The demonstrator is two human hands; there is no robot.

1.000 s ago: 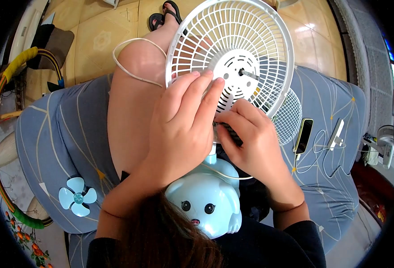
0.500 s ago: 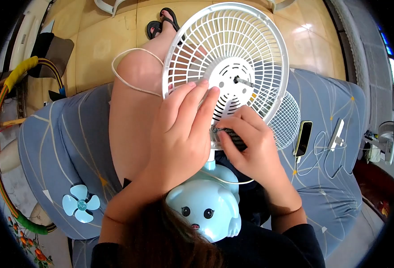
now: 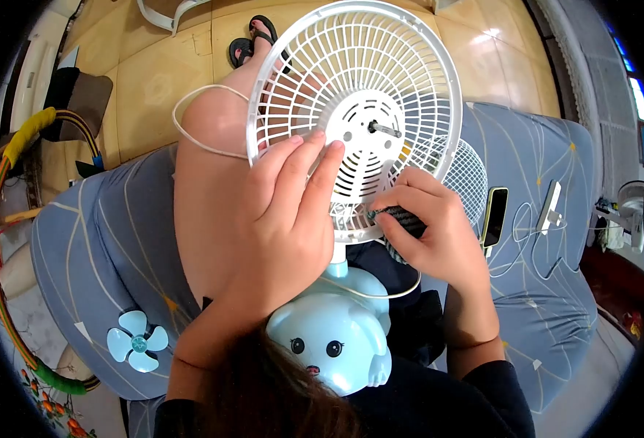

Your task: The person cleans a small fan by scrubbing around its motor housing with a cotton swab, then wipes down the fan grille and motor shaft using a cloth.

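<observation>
A desk fan with a blue animal-shaped base [image 3: 329,347] stands against my body, its white rear grille [image 3: 438,66] facing me. From the grille's hub sticks a bare metal shaft [image 3: 386,130]. My left hand [image 3: 289,212] holds the grille at its lower left, fingers stretched over the ribs, thumb hidden. Near the lower right rim, my right hand [image 3: 431,226] pinches a dark, ribbed cloth [image 3: 402,219] against the grille; much of the cloth is covered by the fingers. The light-blue fan blade [image 3: 138,343] lies apart on the seat to the left.
A round mesh grille cover [image 3: 468,175] lies behind the fan on the blue patterned seat [image 3: 511,321]. A phone [image 3: 495,215] and a white power strip [image 3: 551,204] with cables lie to the right. A striped hoop [image 3: 1,248] leans at the left.
My right hand has slid the cloth a little to the right along the grille's lower edge. In view, the fan and my left hand have shifted slightly left.
</observation>
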